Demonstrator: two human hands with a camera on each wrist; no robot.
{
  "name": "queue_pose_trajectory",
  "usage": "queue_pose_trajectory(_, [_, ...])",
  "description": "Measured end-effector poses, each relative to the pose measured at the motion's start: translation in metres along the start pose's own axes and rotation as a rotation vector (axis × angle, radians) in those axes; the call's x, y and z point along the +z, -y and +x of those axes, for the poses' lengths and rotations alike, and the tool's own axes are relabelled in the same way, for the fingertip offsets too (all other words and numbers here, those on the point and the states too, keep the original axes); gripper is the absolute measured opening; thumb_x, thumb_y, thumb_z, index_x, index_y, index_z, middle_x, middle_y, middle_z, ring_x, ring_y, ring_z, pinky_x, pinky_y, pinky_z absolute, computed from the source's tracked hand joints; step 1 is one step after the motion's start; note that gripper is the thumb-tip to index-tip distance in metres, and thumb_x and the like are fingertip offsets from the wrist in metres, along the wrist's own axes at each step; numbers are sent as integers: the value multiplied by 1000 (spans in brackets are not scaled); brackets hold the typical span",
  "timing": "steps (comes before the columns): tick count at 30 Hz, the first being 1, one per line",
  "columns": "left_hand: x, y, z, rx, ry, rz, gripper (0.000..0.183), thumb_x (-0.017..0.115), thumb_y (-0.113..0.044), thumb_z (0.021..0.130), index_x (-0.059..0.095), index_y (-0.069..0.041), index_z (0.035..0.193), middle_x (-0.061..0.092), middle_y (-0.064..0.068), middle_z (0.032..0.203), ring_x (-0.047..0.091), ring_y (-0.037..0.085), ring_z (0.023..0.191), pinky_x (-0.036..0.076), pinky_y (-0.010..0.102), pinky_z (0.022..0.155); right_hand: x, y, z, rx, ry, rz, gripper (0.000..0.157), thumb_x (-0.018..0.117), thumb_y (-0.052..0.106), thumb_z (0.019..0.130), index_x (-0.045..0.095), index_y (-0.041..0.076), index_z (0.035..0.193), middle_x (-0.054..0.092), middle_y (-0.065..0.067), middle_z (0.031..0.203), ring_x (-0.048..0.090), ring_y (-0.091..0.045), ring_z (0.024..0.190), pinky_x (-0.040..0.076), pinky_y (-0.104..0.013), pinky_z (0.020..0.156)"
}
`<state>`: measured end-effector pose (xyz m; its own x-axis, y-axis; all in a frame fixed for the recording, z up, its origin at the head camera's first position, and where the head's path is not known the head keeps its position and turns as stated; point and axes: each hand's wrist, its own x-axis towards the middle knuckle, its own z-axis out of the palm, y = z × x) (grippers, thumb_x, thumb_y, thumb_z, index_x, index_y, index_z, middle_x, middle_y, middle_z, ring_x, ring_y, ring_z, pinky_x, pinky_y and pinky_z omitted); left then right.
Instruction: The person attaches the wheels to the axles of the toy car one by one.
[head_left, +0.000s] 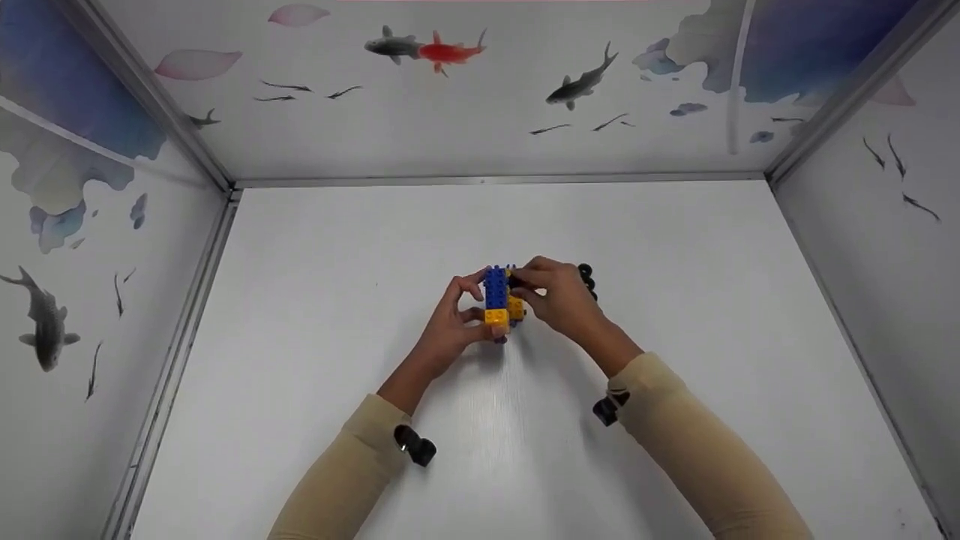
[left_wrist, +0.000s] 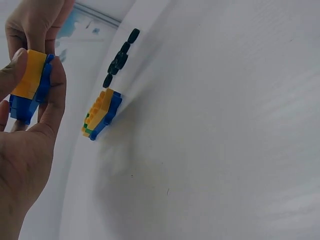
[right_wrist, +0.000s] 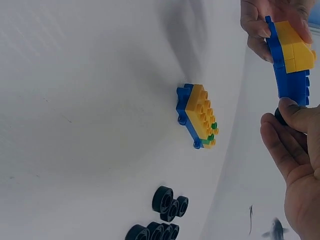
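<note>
A toy-brick car body, blue with a yellow block at its near end, is held above the table. My left hand grips it, the thumb on the yellow block in the left wrist view. A black toy wheel is pinched between thumb and fingers of my right hand, against the blue end of the body. Fingers hide most of this wheel. Below, a second brick car body, yellow over blue with some green, sits on the table, partly covered in the head view.
Several loose black wheels lie on the table beyond the second body, partly behind my right hand in the head view. The white table is enclosed by printed panels at the back and both sides.
</note>
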<state>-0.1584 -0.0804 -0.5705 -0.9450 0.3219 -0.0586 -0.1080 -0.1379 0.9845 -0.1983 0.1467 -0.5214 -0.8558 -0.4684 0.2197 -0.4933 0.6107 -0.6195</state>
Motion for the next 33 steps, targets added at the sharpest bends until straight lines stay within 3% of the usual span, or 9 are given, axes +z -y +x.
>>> queue_pose_trajectory(8, [0,-2,1,36,-1,26,52,92,-10,91,45,-14,112,38,-4,179,68,42,122,68,36,97,-2,-1,1,-69,-41,-23,30,79,4,101,80,0,131,79,-16,110,78,-28,95,69,-39,86])
queue_pose_trajectory(15, [1,-3,0,27,-3,22,49,91,-8,91,45,-10,110,39,-6,179,70,39,118,68,36,97,-3,-2,1,-56,-41,-11,31,80,5,100,80,2,131,79,-14,111,79,-25,96,69,-36,88])
queue_pose_trajectory(22, [1,-6,-1,29,6,39,54,90,-9,93,41,1,113,38,-6,179,71,40,123,66,34,101,-3,-1,1,-51,-43,-9,30,79,4,101,80,2,131,79,-13,110,79,-25,96,69,-35,88])
queue_pose_trajectory(30, [-1,-7,-2,10,11,58,48,91,-11,92,44,-13,105,39,-6,179,67,39,125,65,29,99,-2,-3,-1,-78,-64,17,28,79,3,100,81,0,128,79,-14,108,80,-25,95,69,-34,88])
queue_pose_trajectory(33, [-2,-8,-1,7,22,50,49,90,-10,92,44,-12,105,38,-4,179,66,40,129,66,31,98,-3,-2,0,-104,-85,27,27,80,2,99,81,-1,126,80,-14,107,81,-26,94,69,-35,86])
